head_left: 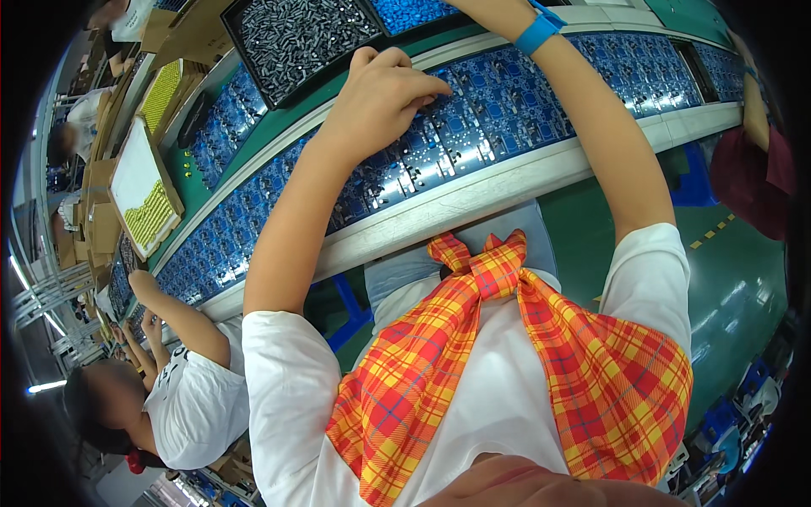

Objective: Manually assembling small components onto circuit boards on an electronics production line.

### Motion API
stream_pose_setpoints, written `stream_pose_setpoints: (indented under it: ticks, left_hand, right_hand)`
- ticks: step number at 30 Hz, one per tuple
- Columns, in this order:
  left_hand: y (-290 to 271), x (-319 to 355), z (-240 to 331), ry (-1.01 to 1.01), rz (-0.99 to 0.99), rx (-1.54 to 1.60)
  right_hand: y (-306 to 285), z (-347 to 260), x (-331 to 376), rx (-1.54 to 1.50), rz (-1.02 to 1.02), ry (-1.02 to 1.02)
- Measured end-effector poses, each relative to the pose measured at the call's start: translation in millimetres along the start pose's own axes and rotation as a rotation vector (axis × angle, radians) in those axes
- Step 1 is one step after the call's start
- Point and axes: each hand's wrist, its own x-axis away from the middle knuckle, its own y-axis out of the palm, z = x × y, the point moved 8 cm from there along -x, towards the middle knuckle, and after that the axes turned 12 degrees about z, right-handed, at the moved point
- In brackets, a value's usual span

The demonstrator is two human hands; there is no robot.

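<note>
Head view: our left hand (378, 97) curls over the blue boards (515, 114), our right hand (492, 12) beyond them; we cannot tell either grip.

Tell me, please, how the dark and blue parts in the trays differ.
The dark parts are grey-black, the blue parts bright blue. The dark parts look like short stubs, the blue parts rounder. The dark parts fill more of the picture than the blue parts. Both lie loosely heaped.

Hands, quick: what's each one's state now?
Left hand: fingers curled over the blue circuit boards; can't tell if holding anything.
Right hand: mostly cut off at top; can't tell.
</note>
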Motion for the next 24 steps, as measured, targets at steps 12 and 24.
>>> stream_pose_setpoints:
  ticks: [12, 24]
  left_hand:
    - [-1, 8, 0, 0.103, 0.071, 0.004]
    - [-45, 1, -41, -0.018, 0.355, -0.167]
  right_hand:
    - [-7, 22, -6, -0.267, 0.073, 0.244]
    - [-24, -20, 40, -0.246, 0.011, 0.234]
